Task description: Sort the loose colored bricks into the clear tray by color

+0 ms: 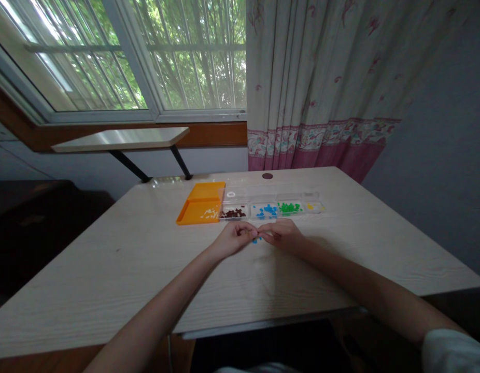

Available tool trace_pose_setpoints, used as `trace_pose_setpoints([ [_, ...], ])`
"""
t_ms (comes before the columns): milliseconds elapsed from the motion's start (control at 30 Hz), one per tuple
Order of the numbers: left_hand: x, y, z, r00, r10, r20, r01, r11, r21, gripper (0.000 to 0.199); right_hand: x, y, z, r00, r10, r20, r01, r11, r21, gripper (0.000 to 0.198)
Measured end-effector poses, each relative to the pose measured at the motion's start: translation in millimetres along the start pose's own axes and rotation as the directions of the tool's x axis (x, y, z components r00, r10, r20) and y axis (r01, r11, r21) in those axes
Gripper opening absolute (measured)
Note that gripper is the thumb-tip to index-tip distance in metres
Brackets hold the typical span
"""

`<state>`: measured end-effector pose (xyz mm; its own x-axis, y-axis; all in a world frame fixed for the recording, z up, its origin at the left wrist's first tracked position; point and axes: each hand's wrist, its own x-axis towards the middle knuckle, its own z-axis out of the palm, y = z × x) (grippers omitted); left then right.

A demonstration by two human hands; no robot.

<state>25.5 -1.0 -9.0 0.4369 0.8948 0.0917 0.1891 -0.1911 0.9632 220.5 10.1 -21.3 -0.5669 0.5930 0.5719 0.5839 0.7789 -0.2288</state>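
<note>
My left hand [236, 238] and my right hand [282, 234] meet over the table, fingertips pinched together and nearly touching. Whatever lies between the fingertips is too small to make out. Right beneath them are a few small blue pieces [255, 241]. Just beyond stands a clear compartment box [249, 211] with its lid open. Its compartments hold dark brown pieces [234, 213], blue pieces [268, 210], green pieces [290, 207] and a few yellow pieces [310, 206]. Left of it, an orange case [203, 192] lies open with small white pieces [210, 213] inside.
The pale wooden table [146, 269] spreads out on both sides of my arms. A raised shelf [123, 139] on black legs stands at its back left. Behind are a window and a patterned curtain [302, 93]. A dark round disc [267, 176] sits near the back edge.
</note>
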Motion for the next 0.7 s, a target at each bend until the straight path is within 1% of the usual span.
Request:
trace_pose_setpoints([
  [67,-0.1,-0.1,0.5,1.000,0.002,-0.010,-0.002,1.000,-0.001,0.035,0.9,-0.6,-0.4,1.000,0.009,-0.021,-0.008,0.999,0.038,0.028],
  [133,-0.6,-0.1,1.4,0.999,0.009,-0.044,-0.008,1.000,0.024,0.033,1.4,-0.5,0.0,0.999,0.028,-0.043,-0.025,0.998,0.066,0.027],
  [267,-1.6,0.5,4.9,0.991,0.043,-0.129,-0.032,0.996,0.089,0.031,1.8,-0.1,1.5,0.992,0.074,-0.104,-0.068,0.996,0.058,0.028],
  [400,-1.9,5.9,7.8,0.974,0.115,-0.196,-0.092,0.988,0.120,0.028,1.9,-2.2,1.4,0.991,0.093,-0.095,-0.090,0.995,0.037,0.027],
  [467,-2.5,10.1,8.1,0.959,0.164,-0.232,-0.124,0.977,0.176,0.026,1.9,-3.1,1.4,0.991,0.106,-0.088,-0.103,0.994,0.037,0.027],
  [533,-3.6,13.9,7.7,0.943,0.227,-0.242,-0.159,0.950,0.270,0.022,1.8,-3.3,1.7,0.989,0.120,-0.084,-0.117,0.993,0.035,0.027],
  [600,-4.8,15.9,7.3,0.931,0.285,-0.228,-0.191,0.913,0.361,0.019,1.8,-3.2,2.0,0.988,0.133,-0.077,-0.131,0.991,0.031,0.028],
  [700,-6.1,15.7,6.8,0.922,0.323,-0.214,-0.209,0.880,0.426,0.015,2.7,-3.5,1.7,0.986,0.151,-0.067,-0.149,0.988,0.043,0.028],
])
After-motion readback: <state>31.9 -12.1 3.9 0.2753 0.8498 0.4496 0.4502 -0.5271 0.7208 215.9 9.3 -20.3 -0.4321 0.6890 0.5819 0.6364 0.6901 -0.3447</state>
